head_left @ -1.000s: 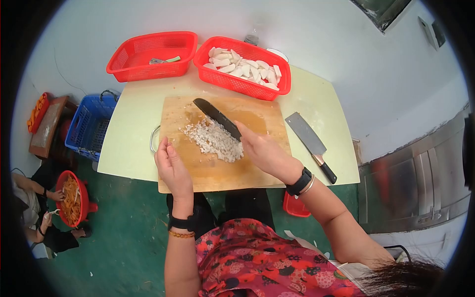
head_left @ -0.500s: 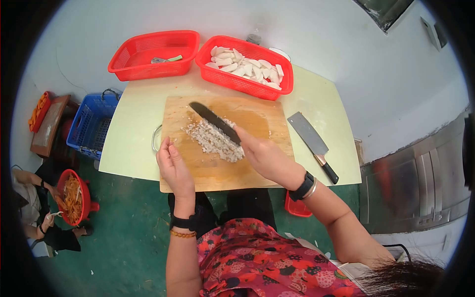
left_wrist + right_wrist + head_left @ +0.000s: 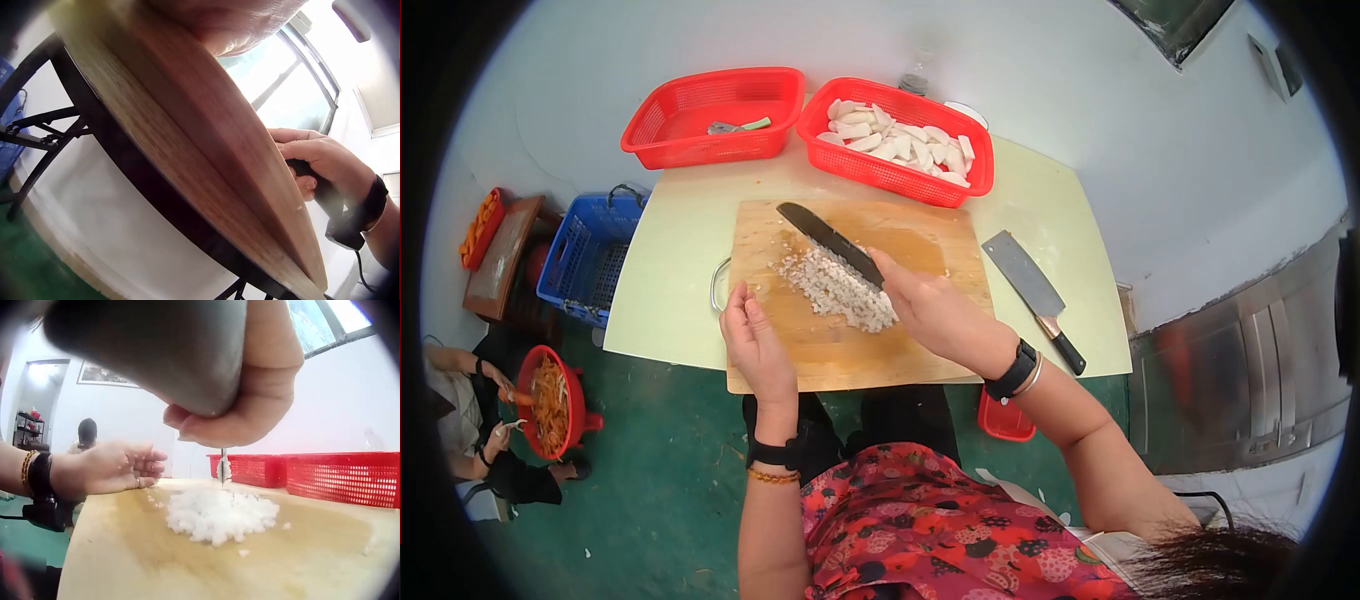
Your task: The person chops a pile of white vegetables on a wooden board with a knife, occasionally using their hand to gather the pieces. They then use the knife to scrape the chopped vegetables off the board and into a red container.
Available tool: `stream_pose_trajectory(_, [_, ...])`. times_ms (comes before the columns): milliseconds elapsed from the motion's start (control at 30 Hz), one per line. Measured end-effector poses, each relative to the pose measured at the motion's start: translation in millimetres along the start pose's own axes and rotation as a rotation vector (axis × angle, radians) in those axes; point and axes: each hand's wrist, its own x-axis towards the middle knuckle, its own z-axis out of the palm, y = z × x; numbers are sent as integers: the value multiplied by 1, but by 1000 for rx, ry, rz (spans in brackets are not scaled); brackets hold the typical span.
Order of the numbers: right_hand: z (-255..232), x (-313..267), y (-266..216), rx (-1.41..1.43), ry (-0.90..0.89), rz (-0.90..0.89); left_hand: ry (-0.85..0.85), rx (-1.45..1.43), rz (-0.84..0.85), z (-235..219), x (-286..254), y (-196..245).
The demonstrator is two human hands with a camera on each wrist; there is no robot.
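My right hand (image 3: pixel 940 312) grips a knife with a dark blade (image 3: pixel 828 240), which lies slantwise over the far side of a heap of finely chopped white pieces (image 3: pixel 845 298). In the right wrist view, the blade (image 3: pixel 223 470) is seen edge-on behind the chopped heap (image 3: pixel 220 515), with white bits stuck to its side. Under the heap is a wooden cutting board (image 3: pixel 820 362). At the board's left edge rests my left hand (image 3: pixel 758 350), fingers loosely bent and holding nothing. The left wrist view mostly shows the board's edge (image 3: pixel 231 137).
A cleaver (image 3: pixel 1025 275) lies right of the board. Behind stand a red basket of white slices (image 3: pixel 890 182) and another red basket (image 3: pixel 700 152) with a small green-and-grey item. At the left, a seated person works over a red basin of orange shreds (image 3: pixel 580 420).
The knife has shifted slightly left across the chopped heap with my right hand. My left hand stays at the board's edge. The seated person's hand has moved at the basin.
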Motion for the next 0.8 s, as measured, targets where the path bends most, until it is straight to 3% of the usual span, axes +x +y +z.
stream_pose_trajectory(67, [5,0,-2,4,65,-62,-10,0,5,0,0,4])
stream_pose_trajectory(167, [18,1,1,-125,-85,29,-18,29,-12,-1,0,3])
stream_pose_trajectory(667, [5,2,-29,-30,-98,4,-22,1,-1,-1,0,3])
stream_pose_trajectory(800, [11,-16,-31,-63,-173,-64,-10,-37,-6,0,0,3])
